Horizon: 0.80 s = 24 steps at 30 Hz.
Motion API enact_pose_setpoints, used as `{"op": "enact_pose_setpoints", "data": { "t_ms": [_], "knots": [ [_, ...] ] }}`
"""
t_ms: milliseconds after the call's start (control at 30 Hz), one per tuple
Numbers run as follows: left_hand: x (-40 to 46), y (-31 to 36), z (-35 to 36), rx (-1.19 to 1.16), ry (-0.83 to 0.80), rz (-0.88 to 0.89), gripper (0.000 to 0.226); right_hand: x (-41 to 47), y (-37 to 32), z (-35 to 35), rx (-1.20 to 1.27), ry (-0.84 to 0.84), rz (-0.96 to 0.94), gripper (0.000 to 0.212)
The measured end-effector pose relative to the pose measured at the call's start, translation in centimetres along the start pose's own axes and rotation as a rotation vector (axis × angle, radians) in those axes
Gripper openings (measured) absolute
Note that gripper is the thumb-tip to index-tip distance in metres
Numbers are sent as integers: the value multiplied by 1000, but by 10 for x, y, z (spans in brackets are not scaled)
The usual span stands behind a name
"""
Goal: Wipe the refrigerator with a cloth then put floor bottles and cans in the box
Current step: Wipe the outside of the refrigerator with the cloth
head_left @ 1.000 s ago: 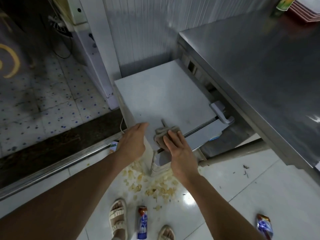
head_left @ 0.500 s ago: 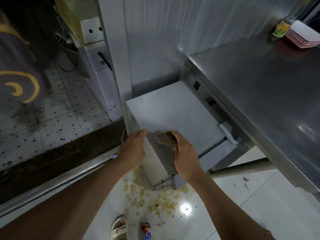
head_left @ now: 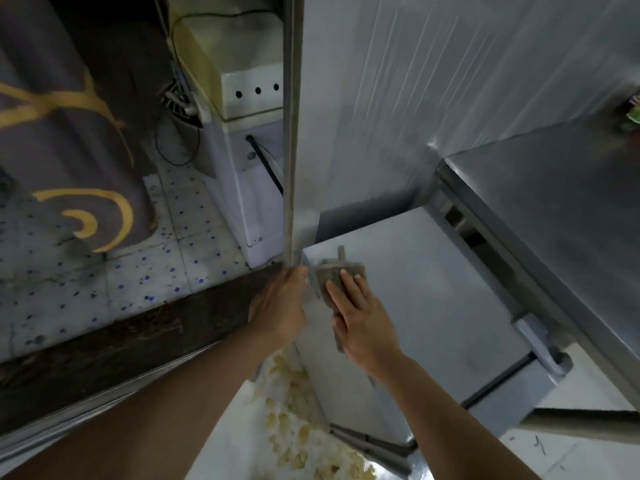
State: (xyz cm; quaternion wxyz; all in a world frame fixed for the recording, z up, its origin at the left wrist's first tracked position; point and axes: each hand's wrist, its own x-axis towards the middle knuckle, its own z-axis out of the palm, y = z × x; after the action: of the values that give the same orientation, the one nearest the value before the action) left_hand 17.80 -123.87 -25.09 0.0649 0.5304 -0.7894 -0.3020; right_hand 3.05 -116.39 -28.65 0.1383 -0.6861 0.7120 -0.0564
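Presently: right hand (head_left: 363,327), fingers flat, pressing cloth (head_left: 337,271) onto refrigerator (head_left: 433,306) top; left hand (head_left: 280,306) just beside, gripping the refrigerator's corner edge.

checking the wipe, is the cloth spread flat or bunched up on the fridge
Mostly flat: the cloth lies on the refrigerator top under the right hand's straight fingers.
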Motion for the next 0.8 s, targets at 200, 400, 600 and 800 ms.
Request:
{"op": "enact_pose_setpoints", "data": {
  "t_ms": [200, 400, 600, 800],
  "knots": [
    [17, -14, 9, -4, 45, -55, 49, 60, -5, 4, -102, 15, -123, 54],
    [22, -16, 11, 70, 91, -118, 48, 96, -11, 0, -76, 52, -159, 53],
    [24, -2, 14, 58, 107, -98, 51, 90, 16, -6, -91, 131, -234, 52],
    [40, 11, 25, 55, 128, -15, 61, 120, 87, -25, -159, 115, 80, 50]
  ]
}}
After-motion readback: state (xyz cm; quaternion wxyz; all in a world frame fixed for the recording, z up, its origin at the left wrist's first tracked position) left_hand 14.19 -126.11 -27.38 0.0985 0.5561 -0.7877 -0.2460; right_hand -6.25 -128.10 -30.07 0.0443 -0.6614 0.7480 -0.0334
